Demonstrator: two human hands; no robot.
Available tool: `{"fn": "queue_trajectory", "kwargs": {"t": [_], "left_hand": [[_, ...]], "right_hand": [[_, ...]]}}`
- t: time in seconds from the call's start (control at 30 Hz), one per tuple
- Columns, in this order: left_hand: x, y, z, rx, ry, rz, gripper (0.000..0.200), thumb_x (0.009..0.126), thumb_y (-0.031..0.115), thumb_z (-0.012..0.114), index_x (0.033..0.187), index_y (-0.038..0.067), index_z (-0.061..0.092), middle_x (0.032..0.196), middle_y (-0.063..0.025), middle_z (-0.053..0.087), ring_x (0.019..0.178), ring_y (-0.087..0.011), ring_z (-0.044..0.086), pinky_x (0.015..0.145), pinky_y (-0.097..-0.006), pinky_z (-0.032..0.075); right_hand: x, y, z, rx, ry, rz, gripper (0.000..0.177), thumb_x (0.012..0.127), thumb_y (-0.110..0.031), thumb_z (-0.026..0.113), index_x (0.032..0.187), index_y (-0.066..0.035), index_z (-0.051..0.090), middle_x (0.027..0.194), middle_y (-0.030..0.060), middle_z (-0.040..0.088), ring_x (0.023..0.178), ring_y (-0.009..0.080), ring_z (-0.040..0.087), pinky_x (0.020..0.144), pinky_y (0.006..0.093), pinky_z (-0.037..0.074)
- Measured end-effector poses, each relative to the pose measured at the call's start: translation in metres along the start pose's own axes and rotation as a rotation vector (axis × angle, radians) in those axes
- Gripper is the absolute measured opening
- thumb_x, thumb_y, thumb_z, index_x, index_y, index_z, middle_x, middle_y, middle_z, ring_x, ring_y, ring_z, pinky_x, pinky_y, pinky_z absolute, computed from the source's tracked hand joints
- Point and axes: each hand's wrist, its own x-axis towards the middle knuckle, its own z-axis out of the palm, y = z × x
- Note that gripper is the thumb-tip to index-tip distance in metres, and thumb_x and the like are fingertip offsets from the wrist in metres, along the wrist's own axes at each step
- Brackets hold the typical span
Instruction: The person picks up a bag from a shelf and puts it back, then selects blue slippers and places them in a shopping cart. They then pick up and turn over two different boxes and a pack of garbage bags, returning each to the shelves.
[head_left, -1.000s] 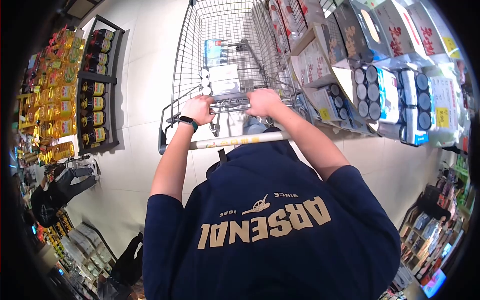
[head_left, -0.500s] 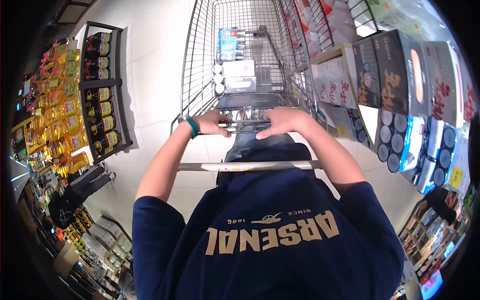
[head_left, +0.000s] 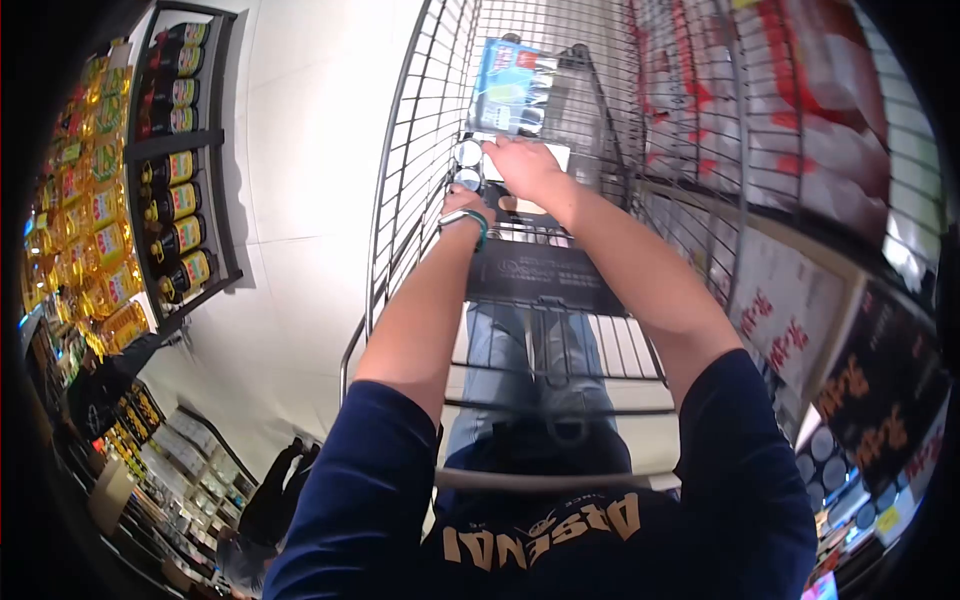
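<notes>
Cart (head_left: 430,110): grey, wire, basket-shaped; the white, square cardboard box (head_left: 559,158) is inside.
Right hand (head_left: 525,165): bent over the box; I can't tell if it grips.
Left hand (head_left: 470,205): curled inside the cart's left part; grip hidden.
Change: both hands left the cart's thin dark metal back bar (head_left: 520,408), so I'm busy inside.

Into the cart (head_left: 387,165) the way is open from above; wire walls (head_left: 425,115) block both sides. Beyond the right hand (head_left: 525,168), a blue pack (head_left: 508,88) obstructs; right of it, room seems free.
</notes>
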Motion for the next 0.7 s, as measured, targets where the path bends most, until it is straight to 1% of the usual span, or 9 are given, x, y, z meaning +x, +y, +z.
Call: {"fn": "queue_trajectory", "kwargs": {"t": [0.1, 0.13, 0.17, 0.33, 0.43, 0.57, 0.63, 0.67, 0.7], "left_hand": [[0.037, -0.009, 0.03, 0.039, 0.118, 0.047, 0.099, 0.077, 0.033, 0.075, 0.141, -0.015, 0.017, 0.132, -0.029, 0.052, 0.12, -0.0358, 0.057, 0.102, -0.0396, 0.046], [0.041, -0.009, 0.029, -0.084, 0.131, 0.022, 0.098, 0.077, 0.025, 0.076, 0.147, -0.009, 0.016, 0.137, -0.0247, 0.049, 0.126, -0.0363, 0.053, 0.102, -0.0463, 0.046], [0.046, -0.01, 0.026, -0.133, 0.087, 0.013, 0.097, 0.076, 0.024, 0.078, 0.146, -0.007, 0.018, 0.136, -0.0243, 0.051, 0.124, -0.0363, 0.054, 0.102, -0.0461, 0.046], [0.031, -0.009, 0.01, -0.229, 0.034, -0.006, 0.078, 0.078, 0.02, 0.076, 0.137, -0.003, 0.031, 0.133, -0.0227, 0.054, 0.118, -0.0375, 0.059, 0.097, -0.0452, 0.05], [-0.001, -0.004, -0.016, -0.169, 0.118, 0.058, 0.066, 0.082, 0.015, 0.071, 0.134, -0.002, 0.033, 0.127, -0.0208, 0.056, 0.115, -0.0364, 0.06, 0.094, -0.0447, 0.051], [-0.068, 0.003, -0.046, -0.092, 0.321, 0.297, 0.059, 0.08, 0.018, 0.068, 0.127, 0.004, 0.036, 0.124, -0.0215, 0.058, 0.111, -0.0414, 0.058, 0.092, -0.0481, 0.05], [-0.104, 0.005, -0.067, -0.132, 0.341, 0.469, 0.062, 0.076, 0.016, 0.071, 0.128, 0.005, 0.039, 0.122, -0.0192, 0.059, 0.112, -0.0421, 0.056, 0.093, -0.0484, 0.048], [-0.108, 0.0, -0.068, -0.204, 0.431, 0.647, 0.057, 0.073, 0.015, 0.073, 0.124, 0.006, 0.048, 0.118, -0.0182, 0.061, 0.11, -0.0411, 0.055, 0.096, -0.0456, 0.044], [-0.132, -0.002, -0.085, -0.261, 0.402, 0.746, 0.054, 0.072, 0.016, 0.074, 0.121, 0.007, 0.052, 0.117, -0.0178, 0.062, 0.108, -0.0396, 0.055, 0.097, -0.0443, 0.043]], "right_hand": [[0.041, -0.004, 0.028, -0.028, -0.043, -0.09, 0.045, 0.087, -0.009, 0.059, 0.131, -0.012, 0.051, 0.13, 0.008, 0.055, 0.124, 0.0275, 0.052, 0.099, 0.0432, 0.046], [0.052, -0.004, 0.036, -0.035, -0.002, -0.108, 0.045, 0.088, -0.006, 0.057, 0.132, -0.015, 0.052, 0.13, 0.0059, 0.055, 0.125, 0.0259, 0.051, 0.101, 0.0444, 0.045], [0.062, -0.005, 0.044, -0.063, -0.026, -0.122, 0.048, 0.088, -0.007, 0.057, 0.134, -0.02, 0.052, 0.13, 0.0031, 0.055, 0.125, 0.0232, 0.05, 0.102, 0.0456, 0.043], [0.067, -0.001, 0.043, -0.205, -0.013, -0.183, 0.049, 0.087, -0.006, 0.057, 0.134, -0.02, 0.051, 0.128, 0.0022, 0.056, 0.125, 0.0211, 0.05, 0.102, 0.045, 0.042], [0.038, -0.002, 0.005, -0.042, 0.093, -0.157, 0.048, 0.082, -0.002, 0.057, 0.127, -0.017, 0.055, 0.131, 0.001, 0.054, 0.128, 0.0206, 0.047, 0.105, 0.0441, 0.04], [-0.016, 0.018, -0.038, 0.178, 0.409, -0.253, 0.072, 0.067, -0.003, 0.071, 0.136, -0.009, 0.049, 0.139, 0.01, 0.051, 0.129, 0.0324, 0.046, 0.104, 0.0412, 0.042], [-0.064, 0.02, -0.074, 0.4, 0.273, -0.013, 0.073, 0.068, -0.013, 0.079, 0.134, -0.007, 0.05, 0.132, 0.018, 0.055, 0.124, 0.0352, 0.051, 0.102, 0.0399, 0.044], [-0.092, 0.016, -0.093, 0.456, 0.363, -0.036, 0.071, 0.065, -0.014, 0.083, 0.129, -0.011, 0.052, 0.124, 0.0174, 0.059, 0.114, 0.0364, 0.057, 0.093, 0.0424, 0.048], [-0.117, 0.016, -0.105, 0.488, 0.401, -0.025, 0.071, 0.065, -0.014, 0.084, 0.128, -0.01, 0.052, 0.122, 0.0179, 0.06, 0.114, 0.037, 0.057, 0.093, 0.0424, 0.048]]}}
